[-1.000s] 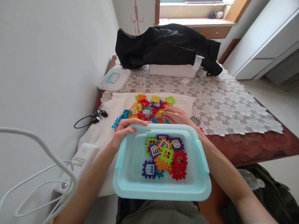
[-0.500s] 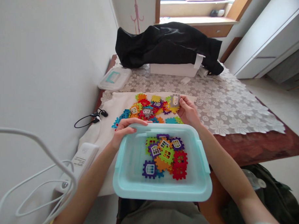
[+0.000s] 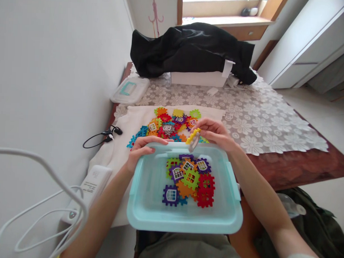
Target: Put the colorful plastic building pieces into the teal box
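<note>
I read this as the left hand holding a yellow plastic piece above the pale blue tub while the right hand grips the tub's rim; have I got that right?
Not quite: the hands are swapped. The head view shows the right hand holding the yellow plastic piece above the pale blue plastic tub, and the left hand gripping the rim.
</note>
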`<state>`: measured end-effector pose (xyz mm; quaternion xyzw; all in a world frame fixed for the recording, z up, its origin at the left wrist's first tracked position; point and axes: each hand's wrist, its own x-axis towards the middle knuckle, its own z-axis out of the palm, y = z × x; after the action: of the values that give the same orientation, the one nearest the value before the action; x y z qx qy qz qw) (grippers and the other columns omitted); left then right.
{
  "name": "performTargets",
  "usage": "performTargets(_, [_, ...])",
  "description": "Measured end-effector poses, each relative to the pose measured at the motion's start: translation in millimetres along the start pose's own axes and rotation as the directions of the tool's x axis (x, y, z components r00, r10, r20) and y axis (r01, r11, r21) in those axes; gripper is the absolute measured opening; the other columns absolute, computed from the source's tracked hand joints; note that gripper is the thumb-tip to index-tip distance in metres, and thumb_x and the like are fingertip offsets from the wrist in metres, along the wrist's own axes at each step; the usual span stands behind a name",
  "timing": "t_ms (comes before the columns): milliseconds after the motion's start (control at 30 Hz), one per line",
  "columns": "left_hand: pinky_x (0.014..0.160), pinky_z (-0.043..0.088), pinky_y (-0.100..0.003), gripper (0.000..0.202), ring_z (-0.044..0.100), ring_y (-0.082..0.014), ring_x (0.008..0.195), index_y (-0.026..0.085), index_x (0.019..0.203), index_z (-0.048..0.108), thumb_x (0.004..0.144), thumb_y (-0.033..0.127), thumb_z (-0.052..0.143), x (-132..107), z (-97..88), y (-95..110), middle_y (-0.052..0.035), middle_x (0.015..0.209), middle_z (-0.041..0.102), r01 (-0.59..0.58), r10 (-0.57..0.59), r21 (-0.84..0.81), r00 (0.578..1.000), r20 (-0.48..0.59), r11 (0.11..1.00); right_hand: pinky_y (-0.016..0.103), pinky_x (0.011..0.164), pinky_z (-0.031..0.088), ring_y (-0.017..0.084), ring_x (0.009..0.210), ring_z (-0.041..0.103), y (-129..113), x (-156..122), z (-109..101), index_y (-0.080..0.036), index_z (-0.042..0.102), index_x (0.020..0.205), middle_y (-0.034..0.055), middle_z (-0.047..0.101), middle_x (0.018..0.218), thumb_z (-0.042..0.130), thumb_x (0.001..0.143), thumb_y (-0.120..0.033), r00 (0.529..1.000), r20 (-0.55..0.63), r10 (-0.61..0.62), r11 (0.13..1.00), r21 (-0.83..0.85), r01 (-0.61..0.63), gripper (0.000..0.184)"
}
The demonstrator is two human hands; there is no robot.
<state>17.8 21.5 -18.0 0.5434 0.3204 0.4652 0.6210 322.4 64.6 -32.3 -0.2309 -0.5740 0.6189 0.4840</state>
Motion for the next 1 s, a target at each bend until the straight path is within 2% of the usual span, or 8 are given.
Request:
performTargets(133, [0.105, 0.067, -0.050, 0.030, 0.084, -0.0380, 0.114, 0.026, 0.100, 0.093, 0.076, 0.027, 0.075, 4.5, -6.6, -3.8, -0.0076, 0.113, 0.090, 0.035, -0.034, -0.009, 0.998, 0.044, 0.999, 0.031, 0.091, 0.065, 0.018, 0.099, 0.080, -1.7, -0.6, -9.4, -0.028, 0.087, 0.112, 0.0040, 0.085, 0.104, 0.085, 0.100, -0.033, 0.981, 0.172, -0.092, 0.996, 0.015, 0.091, 0.014])
performTargets(233, [0.102, 0.068, -0.047, 0.024, 0.085, -0.0358, 0.110, 0.028, 0.094, 0.092, 0.076, 0.026, 0.076, 6.4, -7.1, -4.1, -0.0049, 0.111, 0.090, 0.021, -0.020, -0.020, 1.000, 0.023, 1.000, 0.046, 0.108, 0.062, 0.027, 0.114, 0.079, -1.0, 1.5, -11.4, -0.026, 0.089, 0.117, 0.0096, 0.086, 0.112, 0.081, 0.101, -0.051, 0.915, 0.395, -0.086, 0.994, -0.026, 0.104, 0.031])
performTargets(300, [0.100, 0.068, -0.046, 0.021, 0.086, -0.0354, 0.108, 0.027, 0.091, 0.091, 0.075, 0.025, 0.077, 6.9, -5.9, -3.2, -0.0052, 0.109, 0.090, 0.012, -0.012, -0.033, 1.000, 0.010, 0.999, 0.045, 0.109, 0.062, 0.027, 0.115, 0.079, 3.4, 3.5, -9.8, -0.027, 0.090, 0.115, 0.0094, 0.086, 0.115, 0.074, 0.104, -0.060, 0.943, 0.318, -0.096, 0.994, -0.018, 0.107, 0.039])
performTargets(433, [0.097, 0.069, -0.045, 0.020, 0.086, -0.0353, 0.105, 0.024, 0.089, 0.089, 0.073, 0.026, 0.077, 5.2, -0.6, 1.3, -0.0081, 0.107, 0.090, 0.020, -0.020, -0.031, 1.000, -0.003, 0.999, 0.038, 0.092, 0.065, 0.022, 0.097, 0.079, 23.3, 10.0, -11.5, -0.027, 0.088, 0.103, 0.0065, 0.085, 0.106, 0.064, 0.109, -0.060, 0.989, -0.119, -0.092, 0.977, -0.204, 0.066, 0.041])
performTargets(533, [0.099, 0.069, -0.046, 0.017, 0.086, -0.0359, 0.107, 0.025, 0.087, 0.089, 0.074, 0.025, 0.078, 1.6, 5.3, 6.4, -0.0073, 0.107, 0.090, -0.002, 0.001, -0.014, 0.999, -0.042, 1.000, 0.048, 0.104, 0.063, 0.028, 0.110, 0.077, 43.2, 14.7, -21.3, -0.023, 0.084, 0.116, 0.0105, 0.084, 0.117, 0.068, 0.107, -0.048, 0.950, -0.237, -0.206, 0.745, -0.667, -0.005, 0.031])
performTargets(667, [0.099, 0.068, -0.041, 0.024, 0.085, -0.0330, 0.107, 0.026, 0.091, 0.092, 0.078, 0.022, 0.073, -3.0, 10.9, 11.9, -0.0045, 0.107, 0.090, -0.002, 0.001, -0.027, 0.999, -0.039, 1.000, 0.060, 0.129, 0.048, 0.035, 0.149, 0.061, 67.2, 16.7, -34.0, -0.023, 0.069, 0.152, 0.0133, 0.070, 0.156, 0.065, 0.105, -0.028, 0.964, 0.000, -0.264, 0.349, -0.932, 0.096, 0.047])
performTargets(800, [0.101, 0.064, -0.035, 0.031, 0.083, -0.0314, 0.110, 0.018, 0.098, 0.094, 0.079, 0.020, 0.069, -4.3, 8.9, 10.9, -0.0100, 0.112, 0.090, 0.059, -0.061, -0.073, 0.998, -0.027, 0.996, 0.062, 0.140, 0.035, 0.031, 0.167, 0.045, 81.3, 17.3, -35.3, -0.028, 0.057, 0.164, 0.0088, 0.054, 0.175, 0.063, 0.107, -0.026, 0.981, 0.164, -0.108, 0.250, -0.950, 0.186, 0.057])
performTargets(1000, [0.099, 0.063, -0.034, 0.032, 0.083, -0.0306, 0.107, 0.018, 0.099, 0.094, 0.076, 0.020, 0.072, -0.7, 1.6, 6.7, -0.0097, 0.109, 0.090, 0.079, -0.079, -0.090, 0.997, 0.006, 0.993, 0.066, 0.142, 0.028, 0.032, 0.173, 0.035, 83.9, 20.5, -26.4, -0.030, 0.077, 0.139, 0.0038, 0.046, 0.181, 0.057, 0.113, -0.026, 0.977, 0.205, 0.055, 0.156, -0.968, 0.195, 0.034])
